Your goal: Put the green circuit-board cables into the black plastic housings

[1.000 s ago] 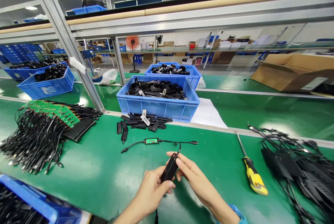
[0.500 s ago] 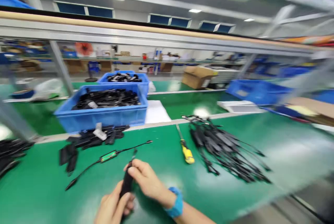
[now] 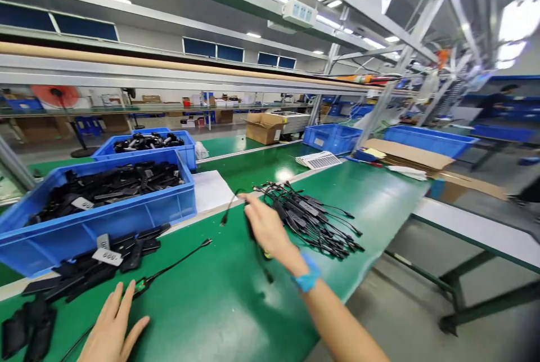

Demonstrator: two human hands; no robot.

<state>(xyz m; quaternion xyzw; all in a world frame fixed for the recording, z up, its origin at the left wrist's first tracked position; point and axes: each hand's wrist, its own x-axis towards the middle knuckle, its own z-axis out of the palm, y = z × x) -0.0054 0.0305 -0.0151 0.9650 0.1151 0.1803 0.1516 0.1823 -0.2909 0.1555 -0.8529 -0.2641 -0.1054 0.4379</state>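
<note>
My right hand is closed on a black cable adapter, beside the pile of finished-looking black cable adapters. One cable end hangs off to the left of the fingers and another trails below. A bit of a yellow screwdriver handle shows beneath the hand; the rest is hidden. My left hand has its fingers spread over a cable with a bare green circuit board. The fingertips reach the board; whether they touch it I cannot tell. Behind that hand lie loose black plastic casings.
A blue bin full of black parts stands at the back left, with another blue bin behind it. White paper lies beside them. Cardboard and printed sheets are farther right. The green table's right edge drops to the floor.
The view has swung right. My right hand has carried the black adapter right, to the pile. My left hand has let go of it and moved left to the circuit-board cable.
</note>
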